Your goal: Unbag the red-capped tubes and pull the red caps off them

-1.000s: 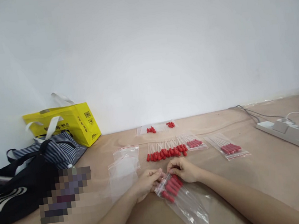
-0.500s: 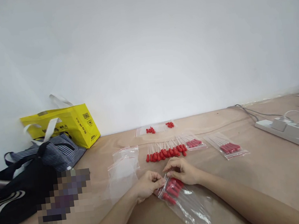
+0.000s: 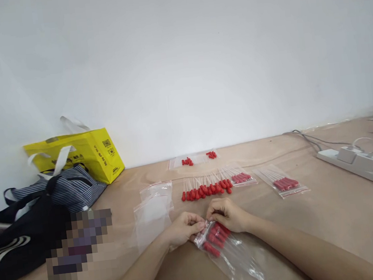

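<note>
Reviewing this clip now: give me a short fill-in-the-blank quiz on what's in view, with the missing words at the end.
1. The left hand and the right hand pinch the edge of a clear bag whose packed sticks have ends coloured ____.
2. In the picture, the flat bags lie to the ____ of the loose sticks.
3. The body of the shopping bag is ____.
4. The power strip lies on the ____ side of the picture.

Missing words: red; left; yellow; right.
</note>
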The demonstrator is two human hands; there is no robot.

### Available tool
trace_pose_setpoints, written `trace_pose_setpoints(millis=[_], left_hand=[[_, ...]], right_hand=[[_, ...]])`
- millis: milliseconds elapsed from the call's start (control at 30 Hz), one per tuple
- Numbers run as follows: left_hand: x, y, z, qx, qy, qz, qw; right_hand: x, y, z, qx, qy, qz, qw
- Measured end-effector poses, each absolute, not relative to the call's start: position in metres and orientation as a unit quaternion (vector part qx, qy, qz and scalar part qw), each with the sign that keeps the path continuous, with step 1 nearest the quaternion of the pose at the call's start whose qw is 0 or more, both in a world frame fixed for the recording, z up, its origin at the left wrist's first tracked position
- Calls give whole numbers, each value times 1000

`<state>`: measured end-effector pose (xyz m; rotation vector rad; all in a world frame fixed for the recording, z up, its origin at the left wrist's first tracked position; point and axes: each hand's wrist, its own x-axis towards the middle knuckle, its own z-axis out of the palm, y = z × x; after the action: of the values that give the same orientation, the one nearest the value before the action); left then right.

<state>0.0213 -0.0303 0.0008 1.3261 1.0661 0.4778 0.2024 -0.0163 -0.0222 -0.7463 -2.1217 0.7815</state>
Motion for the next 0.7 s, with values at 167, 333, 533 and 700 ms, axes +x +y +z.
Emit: trace_pose_setpoints(millis=[167,333,533,700], left_hand=[[20,-31,1,603,463,183,623],[23,-34,-1,607,473,196,608],[26,-37,1,617,467,195,603],[28,-38,4,622,467,194,598]], right_hand=[[202,-17,-24,-304,-825,296,373],[204,-15,-22,-286,-804,346,389],[204,-14,-22,-245,-789,389,408],[205,-13,-24,-224,-774,415,423]])
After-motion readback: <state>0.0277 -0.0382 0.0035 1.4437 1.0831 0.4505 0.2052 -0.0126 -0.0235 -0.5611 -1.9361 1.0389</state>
